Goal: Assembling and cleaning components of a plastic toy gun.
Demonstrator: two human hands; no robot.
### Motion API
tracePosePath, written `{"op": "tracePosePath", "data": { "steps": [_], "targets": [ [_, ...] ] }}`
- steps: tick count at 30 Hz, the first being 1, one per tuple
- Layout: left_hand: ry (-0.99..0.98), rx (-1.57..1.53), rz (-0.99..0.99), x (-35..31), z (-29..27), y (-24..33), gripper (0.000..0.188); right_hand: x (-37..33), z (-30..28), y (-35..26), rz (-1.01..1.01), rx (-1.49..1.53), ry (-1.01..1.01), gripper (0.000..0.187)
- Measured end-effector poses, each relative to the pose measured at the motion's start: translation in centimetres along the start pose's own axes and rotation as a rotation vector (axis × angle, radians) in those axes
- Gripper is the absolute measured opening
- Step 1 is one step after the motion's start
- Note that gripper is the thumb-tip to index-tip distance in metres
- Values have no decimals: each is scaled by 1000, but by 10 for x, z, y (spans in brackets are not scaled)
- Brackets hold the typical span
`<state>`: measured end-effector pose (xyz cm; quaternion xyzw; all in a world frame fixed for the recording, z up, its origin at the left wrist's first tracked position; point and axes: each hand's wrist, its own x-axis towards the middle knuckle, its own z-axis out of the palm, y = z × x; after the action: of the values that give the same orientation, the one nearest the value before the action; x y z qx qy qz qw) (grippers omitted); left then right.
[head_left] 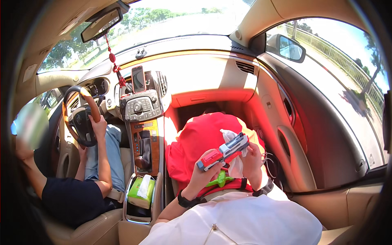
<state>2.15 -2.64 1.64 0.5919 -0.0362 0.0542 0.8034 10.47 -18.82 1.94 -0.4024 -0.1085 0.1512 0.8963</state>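
Above my lap I hold a long plastic toy (223, 152) in red, white and blue-grey, shaped like a small toy blaster. Its red, blunt end lies in my left hand (201, 174), fingers curled round it. At the far, grey end, my right hand (253, 161) grips the toy together with a crumpled white tissue (235, 168), which hangs below it and also shows above. Under the toy, a bright green plastic piece (221, 179) rests on my lap, partly hidden by my left hand. A red cloth or bag (204, 130) covers my legs.
I sit in a car's passenger seat. At left a driver holds the steering wheel (83, 116). Between us are the gear lever (144, 151) and a green tissue pack (141, 195) in the console. A phone (139, 79) stands on the dashboard; the door (302, 118) is at right.
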Motion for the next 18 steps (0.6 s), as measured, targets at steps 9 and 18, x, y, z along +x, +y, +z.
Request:
{"op": "tracePosePath", "data": {
  "steps": [9, 18],
  "targets": [
    [72, -125, 6, 3, 8, -4, 53, -10, 2, 14, 139, -203, -204, 35],
    [70, -94, 71, 9, 7, -18, 56, -7, -8, 37, 205, -163, -308, 33]
  ]
}}
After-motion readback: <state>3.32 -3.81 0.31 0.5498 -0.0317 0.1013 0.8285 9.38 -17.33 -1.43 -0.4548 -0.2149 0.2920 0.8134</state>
